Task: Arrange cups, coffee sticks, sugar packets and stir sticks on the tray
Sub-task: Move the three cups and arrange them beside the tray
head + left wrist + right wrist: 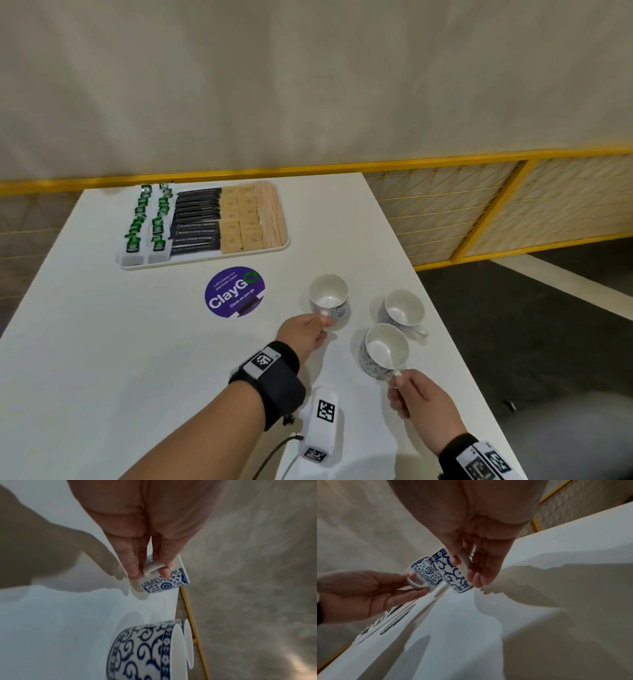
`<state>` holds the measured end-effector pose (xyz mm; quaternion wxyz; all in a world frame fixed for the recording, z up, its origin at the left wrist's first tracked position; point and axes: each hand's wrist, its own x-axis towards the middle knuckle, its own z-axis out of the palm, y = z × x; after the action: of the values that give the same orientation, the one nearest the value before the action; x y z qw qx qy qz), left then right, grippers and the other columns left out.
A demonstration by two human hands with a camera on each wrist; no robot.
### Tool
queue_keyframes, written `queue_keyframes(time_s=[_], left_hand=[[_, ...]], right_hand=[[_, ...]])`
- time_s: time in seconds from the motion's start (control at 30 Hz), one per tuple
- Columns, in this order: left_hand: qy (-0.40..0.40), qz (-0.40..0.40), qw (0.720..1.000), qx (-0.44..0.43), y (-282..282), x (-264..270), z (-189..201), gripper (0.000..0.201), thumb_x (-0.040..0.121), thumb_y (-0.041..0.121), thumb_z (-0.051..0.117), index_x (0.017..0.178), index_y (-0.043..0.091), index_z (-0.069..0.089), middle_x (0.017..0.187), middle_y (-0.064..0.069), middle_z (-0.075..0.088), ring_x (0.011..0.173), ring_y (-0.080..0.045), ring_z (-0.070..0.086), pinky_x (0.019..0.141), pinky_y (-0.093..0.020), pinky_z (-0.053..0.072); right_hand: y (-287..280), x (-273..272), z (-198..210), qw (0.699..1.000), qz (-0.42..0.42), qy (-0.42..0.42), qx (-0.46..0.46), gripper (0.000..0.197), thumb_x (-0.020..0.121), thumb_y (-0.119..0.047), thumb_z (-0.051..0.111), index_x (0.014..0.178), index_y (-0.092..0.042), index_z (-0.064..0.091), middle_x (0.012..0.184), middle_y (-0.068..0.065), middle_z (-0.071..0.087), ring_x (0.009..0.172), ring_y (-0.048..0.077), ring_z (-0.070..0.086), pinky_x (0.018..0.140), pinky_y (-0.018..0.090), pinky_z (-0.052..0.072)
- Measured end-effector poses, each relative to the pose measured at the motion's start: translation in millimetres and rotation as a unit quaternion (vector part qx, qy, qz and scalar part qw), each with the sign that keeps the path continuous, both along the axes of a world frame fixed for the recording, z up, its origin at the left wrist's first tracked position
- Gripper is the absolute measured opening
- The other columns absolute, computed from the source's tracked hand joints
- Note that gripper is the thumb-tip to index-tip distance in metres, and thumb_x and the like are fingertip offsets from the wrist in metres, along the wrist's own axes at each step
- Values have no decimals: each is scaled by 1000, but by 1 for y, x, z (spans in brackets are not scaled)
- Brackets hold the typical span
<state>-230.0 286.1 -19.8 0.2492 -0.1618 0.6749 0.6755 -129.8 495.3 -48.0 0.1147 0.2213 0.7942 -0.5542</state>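
So I've got a cup in each hand right now. Left hand (pixel 305 334) is pinching the handle of the left cup (pixel 329 297), thumb and fingers clamped on the little loop, and in the left wrist view the cup looks just off the table (pixel 102 342), though I can't swear it isn't still touching. Right hand (pixel 416 397) is pinched on the handle of the near cup (pixel 384 350) the same way. The third cup (pixel 403 308) sits untouched at about 1 o'clock from the near one, just beside it. The tray (pixel 205 262) is up at 11 o'clock from the cups, well apart, and it's already packed edge to edge: green packets (pixel 147 216), black coffee sticks (pixel 197 219), tan sugar packets (pixel 239 219), wooden stir sticks (pixel 272 214). A purple ClayGo sticker (pixel 235 292) lies between the tray and the cups. My read is the cups are the last step, just begun. Next move is carrying both toward the tray, and the tricky part is there's basically no bare tray left, so they probably go on top of the packets or tight against the rim. Handle pinch lets a cup swing, so I'd go slow.
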Motion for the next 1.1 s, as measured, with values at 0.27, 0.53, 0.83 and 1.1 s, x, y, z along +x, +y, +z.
queue_keyframes(time_s=[0.27, 0.53, 0.83, 1.1], left_hand=[[48, 55, 993, -93, -108, -8, 15, 25, 86, 33, 56, 72, 33, 76, 87, -8, 69, 89, -24, 63, 97, -44, 48], [72, 71, 983, -153, -149, -36, 18, 30, 92, 25, 56, 70, 33, 75, 83, 3, 73, 90, -19, 65, 93, -38, 49], [99, 77, 982, -142, -149, -66, 4, 36, 93, 23, 57, 61, 33, 71, 60, 13, 65, 67, -9, 57, 67, -23, 41], [84, 90, 981, -149, -149, -88, -4, 32, 93, 22, 58, 67, 35, 74, 63, 13, 66, 69, -8, 57, 69, -22, 41]], right_hand=[[-65, -69, 27, 998, 9, 31, -45, 22, 98, -11, 45, 82, -6, 59, 66, 6, 57, 63, 20, 49, 63, 32, 41], [-107, -202, 47, 998, 24, 52, -4, 23, 96, -13, 42, 79, -14, 58, 72, 7, 58, 61, 20, 51, 59, 30, 44], [-108, -345, 23, 988, 81, 29, 128, 22, 95, -20, 37, 88, -20, 58, 101, 17, 68, 94, 35, 63, 84, 42, 51], [-132, -424, 24, 967, 132, 22, 216, 26, 98, -19, 41, 113, -8, 59, 112, 17, 65, 103, 35, 62, 90, 41, 50]])
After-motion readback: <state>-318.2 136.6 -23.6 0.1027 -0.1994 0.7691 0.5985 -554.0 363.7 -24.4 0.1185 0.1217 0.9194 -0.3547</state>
